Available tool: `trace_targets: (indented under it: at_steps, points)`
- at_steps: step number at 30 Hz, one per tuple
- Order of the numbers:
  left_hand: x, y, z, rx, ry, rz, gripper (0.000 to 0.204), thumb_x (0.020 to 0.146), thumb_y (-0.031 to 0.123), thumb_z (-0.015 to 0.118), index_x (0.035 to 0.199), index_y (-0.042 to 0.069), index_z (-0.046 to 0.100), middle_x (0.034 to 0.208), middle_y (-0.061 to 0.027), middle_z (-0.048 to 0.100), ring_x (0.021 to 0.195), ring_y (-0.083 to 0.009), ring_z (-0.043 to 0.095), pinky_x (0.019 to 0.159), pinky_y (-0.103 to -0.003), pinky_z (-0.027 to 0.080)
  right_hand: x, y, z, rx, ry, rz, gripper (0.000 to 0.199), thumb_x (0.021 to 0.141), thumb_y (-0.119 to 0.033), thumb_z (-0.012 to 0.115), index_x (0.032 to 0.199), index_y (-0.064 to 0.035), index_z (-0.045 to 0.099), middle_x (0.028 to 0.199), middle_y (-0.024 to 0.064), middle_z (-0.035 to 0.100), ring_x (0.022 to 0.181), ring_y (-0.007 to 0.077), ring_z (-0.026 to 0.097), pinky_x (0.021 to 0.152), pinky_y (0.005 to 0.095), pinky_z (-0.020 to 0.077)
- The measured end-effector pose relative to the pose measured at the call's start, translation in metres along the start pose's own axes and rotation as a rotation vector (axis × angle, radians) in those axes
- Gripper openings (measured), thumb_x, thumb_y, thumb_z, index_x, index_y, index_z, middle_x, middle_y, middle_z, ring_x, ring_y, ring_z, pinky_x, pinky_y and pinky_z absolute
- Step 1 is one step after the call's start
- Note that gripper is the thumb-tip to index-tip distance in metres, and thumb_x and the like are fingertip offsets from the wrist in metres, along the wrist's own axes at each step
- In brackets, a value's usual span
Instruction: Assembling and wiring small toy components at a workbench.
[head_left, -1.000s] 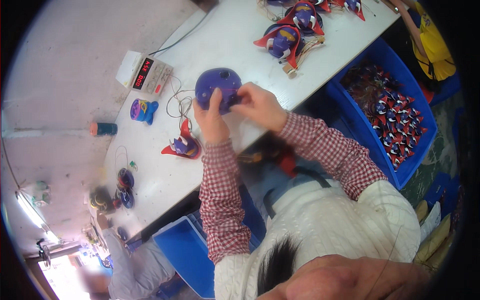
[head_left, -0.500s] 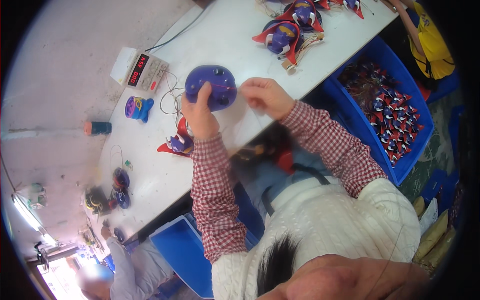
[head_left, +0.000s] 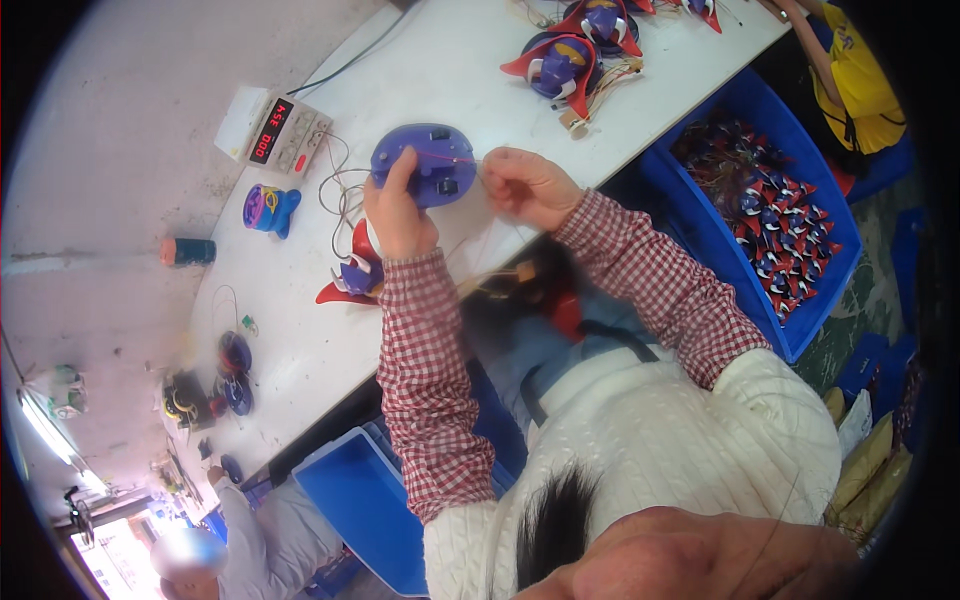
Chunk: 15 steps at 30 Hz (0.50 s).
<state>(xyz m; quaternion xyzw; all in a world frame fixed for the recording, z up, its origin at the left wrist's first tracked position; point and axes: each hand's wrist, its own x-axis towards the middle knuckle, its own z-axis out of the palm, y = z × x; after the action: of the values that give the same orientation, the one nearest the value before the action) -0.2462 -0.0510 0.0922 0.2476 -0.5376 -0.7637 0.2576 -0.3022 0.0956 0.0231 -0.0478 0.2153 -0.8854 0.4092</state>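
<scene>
A purple oval plastic base [head_left: 425, 172] with small black wheels is held over the white table by my left hand [head_left: 400, 218], thumb across its top and fingers hidden underneath. Along its face runs a thin red wire [head_left: 450, 158] toward the right rim. There, just past the rim, my right hand [head_left: 535, 188] is closed in a pinch on the wire's end. Close to my left wrist lies a red and purple toy figure part [head_left: 360, 272], partly covered by my sleeve.
A power supply with a red display [head_left: 275, 130] stands against the wall, its leads curling toward the base. Beside it is a purple and blue spool [head_left: 268, 210]. More toys [head_left: 560, 68] lie at the back. A blue bin [head_left: 690, 190] of parts stands right. Other people sit at both ends.
The base has tilted slightly in my left hand, and its wheels show more. My right hand stays near the rim with the wire. The view has shifted a little.
</scene>
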Motion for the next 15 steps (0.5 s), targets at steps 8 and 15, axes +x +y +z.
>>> trace_targets:
  at_steps: [8,15]
  points:
    - [0.001,0.002,-0.027,0.013,0.016,0.095,0.032,0.081,0.011,0.067,0.107,-0.004,0.056,0.098,-0.0136,0.064,0.080,-0.0182,0.064,0.068,-0.020,0.052,0.009,0.022,-0.012,-0.098,-0.036,0.049,0.008,0.080,-0.002,0.058,0.087,-0.0033,0.061,0.076,0.0071,0.058,0.064,0.0124,0.053,0.054,0.0201,0.0433]
    - [-0.004,-0.006,0.002,0.002,0.070,0.110,0.037,0.081,0.016,0.066,0.111,-0.003,0.054,0.102,-0.0131,0.062,0.084,-0.0188,0.063,0.072,-0.020,0.050,-0.001,0.007,-0.009,0.018,-0.059,-0.010,0.008,0.082,-0.005,0.061,0.090,-0.0029,0.059,0.078,0.0088,0.059,0.067,0.0144,0.053,0.060,0.0220,0.0441]
